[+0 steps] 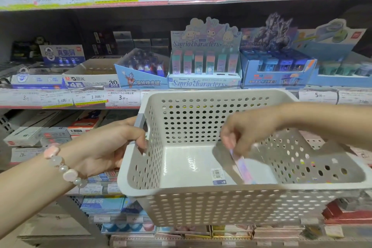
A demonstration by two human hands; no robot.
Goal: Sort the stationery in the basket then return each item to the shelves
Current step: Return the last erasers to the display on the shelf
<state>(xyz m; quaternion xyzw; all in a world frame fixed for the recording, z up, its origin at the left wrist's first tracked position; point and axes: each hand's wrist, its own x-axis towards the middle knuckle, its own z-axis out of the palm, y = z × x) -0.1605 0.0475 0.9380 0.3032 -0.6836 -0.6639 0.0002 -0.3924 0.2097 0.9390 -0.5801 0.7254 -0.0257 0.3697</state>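
Holding the white perforated basket [201, 203] up in front of the shelves [120, 98], the left hand [112, 145] curls its fingers round the grey handle on the basket's left wall. Inside the basket, the right hand [245, 137] reaches down and pinches the upper end of a thin pastel item [244, 169], blurred, pink and lilac, that slants from the fingers toward the basket floor near its front wall. Just left of that item a barcode sticker [218, 174] sits on the basket floor; whether it belongs to the basket or to a flat clear packet I cannot tell. Nothing else shows in the basket, so the sorting looks close to finished.

The pastel item looks light and slim, probably a small card-boxed or wrapped piece of stationery, fairly stiff along its length but easy to crease or let slip if gripped only at the tip. A pinch across its flat faces nearer its middle would steady it better. Beyond the basket's far rim stands the Sanrio characters display box [205, 66], whose pastel packs seem the likeliest match
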